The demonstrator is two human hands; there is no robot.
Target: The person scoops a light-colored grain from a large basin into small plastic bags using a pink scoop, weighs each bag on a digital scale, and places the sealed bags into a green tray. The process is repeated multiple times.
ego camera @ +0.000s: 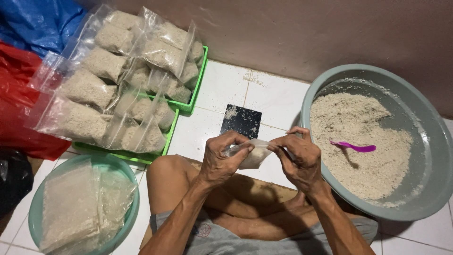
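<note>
A small clear plastic bag (252, 155), partly filled with pale off-white grainy meal, is held up by its top edge above the lap, hanging slightly tilted.

Soft, even indoor light falls from overhead, bright on the white floor tiles (278, 97) and dimmer toward the wall. Glare glints off the clear filled bags (118, 75), short shadows sit beneath the grey basin (427, 141), and the edges bend slightly; focus stays sharp.

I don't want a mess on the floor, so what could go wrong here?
The small clear bag, pinched at its top between the left hand and right hand, is over the knees; a slip could spill the grains. The stacked filled bags overhang their green trays and may slide off.
</note>
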